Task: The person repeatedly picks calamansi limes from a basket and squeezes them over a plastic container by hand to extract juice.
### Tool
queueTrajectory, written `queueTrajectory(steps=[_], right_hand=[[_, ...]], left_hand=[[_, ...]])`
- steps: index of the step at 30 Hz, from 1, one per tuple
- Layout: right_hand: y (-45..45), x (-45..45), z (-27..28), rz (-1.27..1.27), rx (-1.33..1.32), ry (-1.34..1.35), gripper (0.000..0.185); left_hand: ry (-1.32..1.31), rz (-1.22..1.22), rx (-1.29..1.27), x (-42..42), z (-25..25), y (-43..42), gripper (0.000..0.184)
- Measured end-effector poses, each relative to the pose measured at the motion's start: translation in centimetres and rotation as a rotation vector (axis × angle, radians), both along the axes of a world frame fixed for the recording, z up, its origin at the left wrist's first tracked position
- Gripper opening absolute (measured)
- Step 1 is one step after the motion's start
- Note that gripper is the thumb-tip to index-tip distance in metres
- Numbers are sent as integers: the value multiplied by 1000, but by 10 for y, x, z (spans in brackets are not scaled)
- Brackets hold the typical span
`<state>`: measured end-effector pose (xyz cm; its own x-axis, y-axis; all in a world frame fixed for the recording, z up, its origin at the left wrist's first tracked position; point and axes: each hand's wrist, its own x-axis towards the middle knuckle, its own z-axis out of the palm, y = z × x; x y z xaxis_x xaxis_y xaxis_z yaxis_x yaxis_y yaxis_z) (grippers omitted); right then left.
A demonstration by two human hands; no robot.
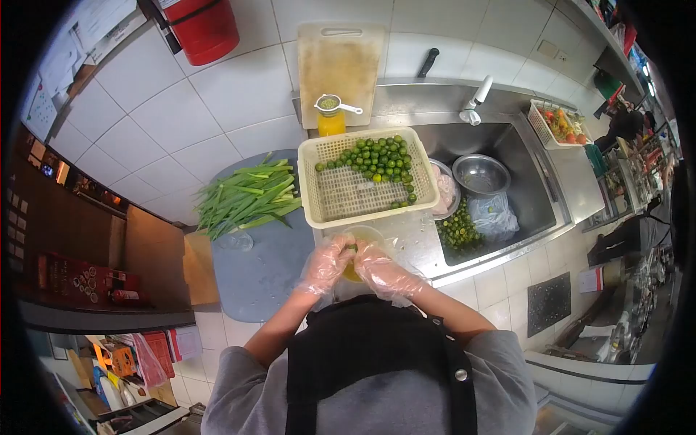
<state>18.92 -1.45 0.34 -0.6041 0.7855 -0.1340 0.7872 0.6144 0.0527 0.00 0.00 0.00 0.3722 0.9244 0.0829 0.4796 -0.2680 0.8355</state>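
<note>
My left hand and my right hand, both in clear plastic gloves, meet in front of my apron. Their fingers pinch a small green calamansi, mostly hidden by the fingertips. Directly beneath is a clear round tub holding yellowish liquid. Just beyond it, a cream plastic basket holds many whole calamansi, heaped toward its far right side. Behind the basket stands a jar of orange-yellow liquid with a small white strainer resting on top.
Long green leaves lie on a grey board at left. The sink at right contains a metal bowl, a plastic bag and cut calamansi halves. A cutting board leans on the wall; a faucet overhangs the sink.
</note>
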Motion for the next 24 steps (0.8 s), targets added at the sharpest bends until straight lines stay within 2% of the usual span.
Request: queueTrajectory(steps=[2,3,5,6,8,12,14,18,20,21,23,24], right_hand=[[1,10,-2,161,-176,470,37],[13,9,-2,164,-157,467,37],[10,9,0,-104,-516,687,31],[9,13,0,-109,-514,677,31],[5,8,-6,-77,-356,896,35],[11,13,-9,-52,-440,778,29],[18,21,-16,204,-300,508,21],[24,32,-8,345,-356,544,22],[24,26,-17,264,-311,262,20],[20,26,-31,265,-312,262,20],[13,25,-61,413,811,-192,20],[12,22,-58,411,811,-191,20]], left_hand=[[60,-20,61,3,0,-3,30],[58,-22,80,5,5,6,30],[115,-32,217,13,17,-1,23],[104,-33,218,18,16,1,23],[100,-109,279,15,17,7,19],[204,-186,428,15,0,14,18],[-20,-189,106,13,-7,16,16],[-26,-211,64,10,-1,15,17],[73,-203,81,9,8,12,18],[73,-203,79,10,12,9,18],[272,-106,31,13,18,7,17],[273,-108,31,13,17,7,17]])
